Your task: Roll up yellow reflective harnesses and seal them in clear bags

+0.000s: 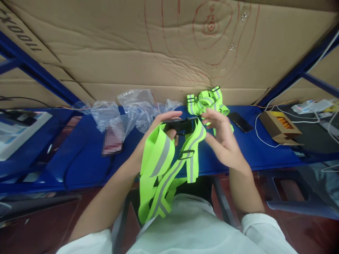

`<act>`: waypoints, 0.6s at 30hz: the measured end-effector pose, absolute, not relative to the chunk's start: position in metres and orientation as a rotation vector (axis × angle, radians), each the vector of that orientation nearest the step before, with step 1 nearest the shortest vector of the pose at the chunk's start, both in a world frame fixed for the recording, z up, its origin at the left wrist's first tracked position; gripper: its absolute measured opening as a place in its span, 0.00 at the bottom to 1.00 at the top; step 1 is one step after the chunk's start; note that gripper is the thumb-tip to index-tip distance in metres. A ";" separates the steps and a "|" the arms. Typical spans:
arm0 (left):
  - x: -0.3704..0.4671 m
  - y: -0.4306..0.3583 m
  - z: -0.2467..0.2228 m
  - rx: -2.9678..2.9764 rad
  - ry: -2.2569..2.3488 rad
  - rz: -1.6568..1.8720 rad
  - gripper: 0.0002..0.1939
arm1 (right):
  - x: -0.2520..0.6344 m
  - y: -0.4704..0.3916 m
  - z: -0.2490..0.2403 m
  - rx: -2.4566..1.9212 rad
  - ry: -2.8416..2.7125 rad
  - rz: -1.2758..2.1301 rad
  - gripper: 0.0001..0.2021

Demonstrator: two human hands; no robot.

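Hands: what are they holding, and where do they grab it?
Both hands hold a neon yellow reflective strap. The left hand grips its black buckle at the top; the right hand holds the strap beside the buckle.

Showing on the brown corrugated cardboard sheet (111,53), top left corner, upside-down black printed characters, partly cut off, reading roughly "1100XX". Bearing also red hand-drawn curved lines and a small doodle near the top middle, no legible words. Nothing else readable elsewhere; a pixelated patch hiding one item.
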State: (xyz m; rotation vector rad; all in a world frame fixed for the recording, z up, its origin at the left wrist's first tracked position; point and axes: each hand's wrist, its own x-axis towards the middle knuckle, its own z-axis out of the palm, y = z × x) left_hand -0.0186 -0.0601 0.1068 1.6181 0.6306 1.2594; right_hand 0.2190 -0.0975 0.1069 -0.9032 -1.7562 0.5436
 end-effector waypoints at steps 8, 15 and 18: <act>-0.020 -0.080 0.124 1.683 0.698 1.349 0.17 | 0.195 -0.129 0.116 -1.017 -1.626 0.382 0.18; -0.019 -0.078 0.119 1.603 0.701 1.341 0.14 | 0.183 -0.134 0.101 -1.047 -1.509 0.138 0.25; -0.015 -0.082 0.116 1.817 0.942 1.539 0.14 | 0.169 -0.156 0.104 -0.977 -1.625 0.042 0.26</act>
